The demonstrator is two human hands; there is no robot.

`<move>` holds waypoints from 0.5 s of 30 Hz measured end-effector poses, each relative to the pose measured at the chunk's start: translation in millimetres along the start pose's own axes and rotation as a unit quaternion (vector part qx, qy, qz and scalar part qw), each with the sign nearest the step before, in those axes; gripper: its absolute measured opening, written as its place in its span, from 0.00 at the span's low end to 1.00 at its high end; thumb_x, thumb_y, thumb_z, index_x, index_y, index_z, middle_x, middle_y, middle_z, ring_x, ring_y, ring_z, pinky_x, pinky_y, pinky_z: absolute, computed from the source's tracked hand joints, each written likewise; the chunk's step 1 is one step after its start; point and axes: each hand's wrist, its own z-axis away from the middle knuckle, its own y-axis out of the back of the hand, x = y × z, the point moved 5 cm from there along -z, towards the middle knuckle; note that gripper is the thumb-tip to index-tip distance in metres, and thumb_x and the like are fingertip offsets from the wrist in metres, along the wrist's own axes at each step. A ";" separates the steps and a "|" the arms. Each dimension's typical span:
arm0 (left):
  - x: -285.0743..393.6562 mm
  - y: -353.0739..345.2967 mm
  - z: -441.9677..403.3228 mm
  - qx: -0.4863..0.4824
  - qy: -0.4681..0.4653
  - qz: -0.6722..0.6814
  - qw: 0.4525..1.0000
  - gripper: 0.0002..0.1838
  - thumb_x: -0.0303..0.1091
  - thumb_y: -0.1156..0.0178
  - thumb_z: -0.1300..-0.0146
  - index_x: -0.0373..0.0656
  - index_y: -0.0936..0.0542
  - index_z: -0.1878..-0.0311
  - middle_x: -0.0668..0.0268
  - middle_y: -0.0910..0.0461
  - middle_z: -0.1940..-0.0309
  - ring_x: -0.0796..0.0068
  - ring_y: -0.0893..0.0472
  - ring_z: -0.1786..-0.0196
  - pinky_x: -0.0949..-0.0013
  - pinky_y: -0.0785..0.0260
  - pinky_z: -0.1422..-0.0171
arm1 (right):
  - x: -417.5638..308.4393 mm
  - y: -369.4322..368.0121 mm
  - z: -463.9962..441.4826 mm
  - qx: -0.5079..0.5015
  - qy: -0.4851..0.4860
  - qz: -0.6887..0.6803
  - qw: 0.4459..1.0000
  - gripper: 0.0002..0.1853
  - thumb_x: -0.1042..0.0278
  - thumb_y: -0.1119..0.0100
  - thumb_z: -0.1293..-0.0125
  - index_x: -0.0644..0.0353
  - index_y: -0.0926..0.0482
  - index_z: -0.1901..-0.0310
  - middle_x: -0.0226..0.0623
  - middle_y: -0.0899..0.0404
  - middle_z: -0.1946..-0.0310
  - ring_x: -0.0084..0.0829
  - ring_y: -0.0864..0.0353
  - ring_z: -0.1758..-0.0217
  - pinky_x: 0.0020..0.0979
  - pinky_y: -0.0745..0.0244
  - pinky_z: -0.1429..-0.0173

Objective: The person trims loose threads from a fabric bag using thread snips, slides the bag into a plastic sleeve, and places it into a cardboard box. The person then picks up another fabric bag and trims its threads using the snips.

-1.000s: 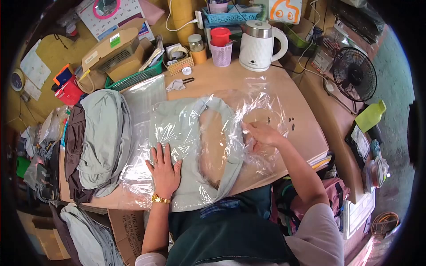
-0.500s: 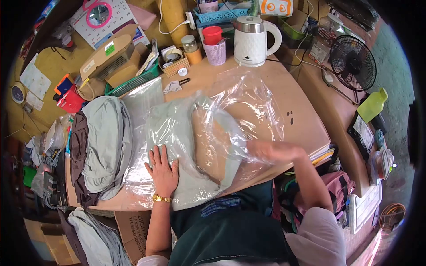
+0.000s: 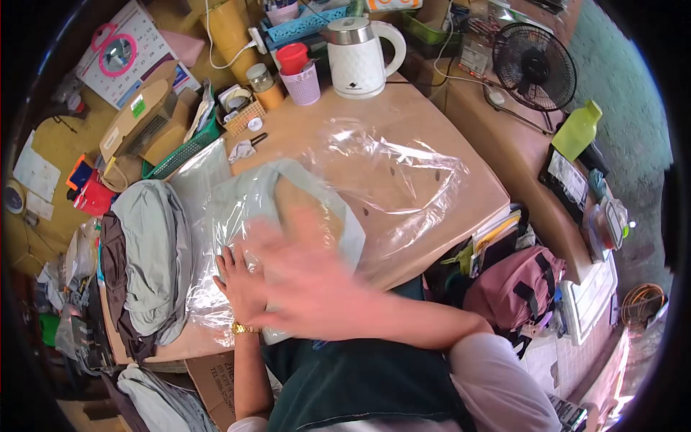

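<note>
A pale grey-green folded garment [image 3: 248,181] lies in a clear plastic bag [image 3: 425,155] on the table; the bag's loose end spreads to the right. My left hand [image 3: 243,288], with a gold watch at the wrist, lies flat on the bagged garment, fingers apart. Across the front of it passes my right hand [image 3: 309,284], smeared by motion, its fingers looking stretched out and nothing seen in them. It hides part of the left hand and of the garment. Whether it touches the plastic I cannot tell.
More folded grey-green garments [image 3: 152,252] and a dark brown one [image 3: 115,281] lie at the left. Along the back stand a green basket [image 3: 183,153], a lilac cup [image 3: 302,85] and a white kettle [image 3: 358,65]. A black fan [image 3: 535,65] and pink bag [image 3: 511,288] are at the right.
My right hand has swept left from the bag's loose end to over the garment. The plastic there has sunk flatter. My left hand stays on the garment; the view has shifted somewhat.
</note>
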 end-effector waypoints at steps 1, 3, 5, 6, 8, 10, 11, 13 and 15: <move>-4.0 -5.1 2.6 0.006 -0.022 -0.018 1.000 0.34 0.50 0.52 0.30 0.48 0.44 0.24 0.56 0.51 0.23 0.48 0.54 0.21 0.34 0.64 0.25 | -0.6 -40.0 -12.5 -0.037 0.018 0.001 0.999 0.28 0.50 0.38 0.44 0.56 0.22 0.44 0.43 0.31 0.36 0.46 0.38 0.28 0.66 0.63 0.25; -2.5 -3.0 2.4 0.014 -0.047 -0.038 0.998 0.34 0.51 0.53 0.30 0.49 0.44 0.24 0.55 0.51 0.23 0.48 0.54 0.21 0.34 0.63 0.25 | 62.3 -83.4 -4.5 -0.141 -0.039 0.033 0.989 0.31 0.45 0.41 0.42 0.54 0.26 0.40 0.41 0.34 0.33 0.45 0.41 0.27 0.65 0.63 0.25; -0.3 3.3 -0.2 0.012 0.036 0.019 0.999 0.35 0.52 0.53 0.30 0.49 0.44 0.24 0.55 0.50 0.23 0.47 0.53 0.22 0.33 0.63 0.26 | 160.7 -83.8 24.7 -0.209 -0.178 0.074 0.959 0.35 0.40 0.45 0.40 0.53 0.30 0.36 0.40 0.37 0.30 0.45 0.44 0.25 0.63 0.64 0.25; -0.7 3.1 -0.1 0.017 0.047 0.017 0.999 0.34 0.52 0.53 0.30 0.49 0.43 0.24 0.54 0.49 0.24 0.47 0.52 0.22 0.32 0.62 0.26 | 207.9 -64.8 48.0 -0.205 -0.262 0.087 0.939 0.37 0.38 0.46 0.39 0.52 0.32 0.33 0.39 0.39 0.28 0.44 0.45 0.24 0.63 0.64 0.25; 2.0 4.4 -0.9 0.009 0.059 0.020 0.998 0.35 0.53 0.53 0.30 0.49 0.44 0.24 0.54 0.50 0.23 0.47 0.53 0.22 0.31 0.63 0.26 | 223.6 18.3 60.2 -0.293 -0.457 0.324 0.774 0.40 0.33 0.50 0.38 0.47 0.37 0.29 0.45 0.45 0.26 0.49 0.51 0.22 0.65 0.67 0.25; 1.0 5.3 1.9 -0.007 0.075 0.022 0.997 0.35 0.54 0.53 0.30 0.49 0.44 0.24 0.54 0.51 0.23 0.47 0.54 0.22 0.31 0.63 0.26 | 257.6 55.9 113.0 -0.121 -0.535 0.399 0.735 0.44 0.31 0.51 0.38 0.52 0.41 0.27 0.50 0.49 0.25 0.49 0.56 0.21 0.65 0.68 0.24; -0.3 7.3 1.6 0.004 0.062 0.057 0.996 0.33 0.50 0.51 0.30 0.47 0.40 0.26 0.54 0.45 0.25 0.48 0.49 0.23 0.35 0.61 0.25 | 270.8 64.7 136.0 -0.052 -0.528 0.392 0.752 0.46 0.31 0.48 0.39 0.56 0.42 0.28 0.51 0.49 0.25 0.49 0.56 0.21 0.65 0.68 0.25; 1.3 28.1 -6.2 0.025 0.058 0.096 0.993 0.30 0.46 0.48 0.31 0.45 0.35 0.29 0.53 0.40 0.28 0.49 0.44 0.24 0.38 0.59 0.24 | 284.4 73.1 162.8 0.017 -0.508 0.384 0.771 0.48 0.31 0.46 0.41 0.60 0.42 0.28 0.52 0.49 0.25 0.50 0.57 0.21 0.65 0.68 0.25; 7.8 116.6 -7.3 0.143 -0.023 0.429 0.892 0.22 0.36 0.43 0.35 0.41 0.25 0.39 0.55 0.26 0.38 0.53 0.31 0.33 0.45 0.52 0.25 | 285.0 75.2 169.0 0.029 -0.489 0.434 0.756 0.45 0.36 0.40 0.42 0.63 0.37 0.32 0.52 0.45 0.28 0.49 0.52 0.22 0.60 0.62 0.24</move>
